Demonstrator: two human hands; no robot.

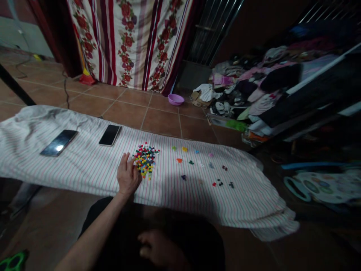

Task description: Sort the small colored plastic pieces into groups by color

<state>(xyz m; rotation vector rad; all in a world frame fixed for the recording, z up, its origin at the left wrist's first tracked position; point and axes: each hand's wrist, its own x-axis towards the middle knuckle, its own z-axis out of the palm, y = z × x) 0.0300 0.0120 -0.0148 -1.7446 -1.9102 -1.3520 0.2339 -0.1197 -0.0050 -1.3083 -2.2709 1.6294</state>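
My left hand (128,177) is at the left edge of a pile of small multicoloured pieces (146,156), too small to name exactly. Its fingers are apart, and the inner ones touch or hover over the pile. My right hand (162,246) is low over my dark-clothed lap, in shadow, with a gap between the visible fingers and nothing seen in them. Right of the pile, small single-colour clusters lie spaced out, among them yellow pieces (184,149), orange pieces (179,160), dark green pieces (191,162), red pieces (214,184) and brown pieces (224,168).
A striped cloth (169,195) covers the low work surface. Two phones, one nearer (59,143) and one farther (110,135), lie on its left. Beyond stand a floral curtain (141,41) and a purple basin (176,99). Heaped clothes (239,82) fill the right side.
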